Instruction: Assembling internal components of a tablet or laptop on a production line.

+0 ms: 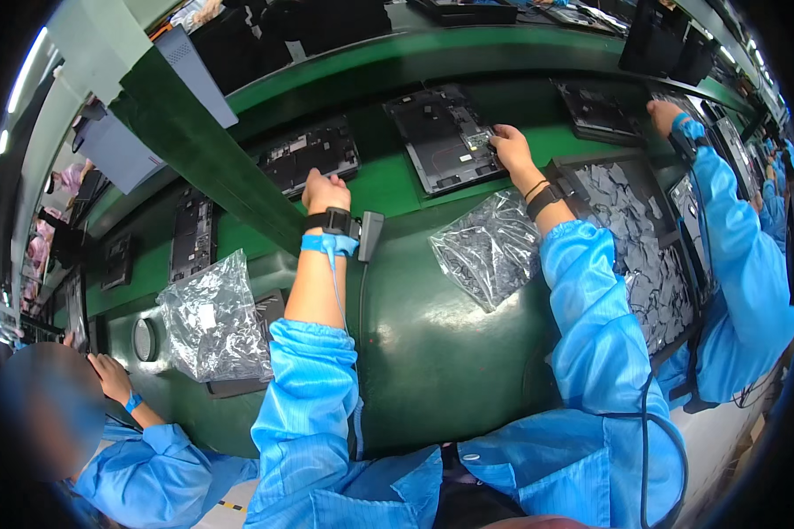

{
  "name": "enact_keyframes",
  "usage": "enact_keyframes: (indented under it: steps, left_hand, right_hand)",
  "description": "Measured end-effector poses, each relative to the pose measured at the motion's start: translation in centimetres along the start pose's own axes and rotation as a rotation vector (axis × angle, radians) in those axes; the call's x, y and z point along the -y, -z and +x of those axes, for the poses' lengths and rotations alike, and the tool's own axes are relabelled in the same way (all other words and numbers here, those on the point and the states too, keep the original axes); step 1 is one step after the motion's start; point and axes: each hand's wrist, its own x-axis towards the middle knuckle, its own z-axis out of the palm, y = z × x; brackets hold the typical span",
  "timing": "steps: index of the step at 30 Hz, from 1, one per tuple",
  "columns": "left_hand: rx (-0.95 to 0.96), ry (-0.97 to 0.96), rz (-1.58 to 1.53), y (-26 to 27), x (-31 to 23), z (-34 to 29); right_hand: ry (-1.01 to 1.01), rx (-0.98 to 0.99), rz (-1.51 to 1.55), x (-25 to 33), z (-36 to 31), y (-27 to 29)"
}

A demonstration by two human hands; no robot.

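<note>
right hand (509, 145) presses fingertips on an open laptop chassis (444, 138); left hand (324, 189), fisted and empty-looking, rests nearby; the chassis sits mid-assembly.

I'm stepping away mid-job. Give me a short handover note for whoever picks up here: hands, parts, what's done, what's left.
Left hand: closed, resting at the belt edge by the left opened chassis; what it holds can't be seen.
Right hand: fingertips pressed on the small part at the right edge of the middle opened chassis.
Clear parts bags: one centre, one left.
Done: cannot tell.
Left: seating that part looks unfinished.
</note>
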Motion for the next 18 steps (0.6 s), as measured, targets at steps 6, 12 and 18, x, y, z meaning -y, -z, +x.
enact_keyframes:
  steps: [6,12,18]
  left_hand:
    - [0.323,-0.682,1.321,-0.6,0.4,2.8]
    - [0.16,-0.943,1.759,-2.6,-1.5,-1.6]
    - [0.088,-0.806,1.951,-3.0,-2.0,0.2]
  right_hand:
    - [0.263,-0.433,-0.348,5.5,-7.0,0.5]
    - [0.508,-0.272,-0.021,7.5,-11.9,1.6]
    - [0.476,-0.137,0.196,9.6,-16.8,1.4]
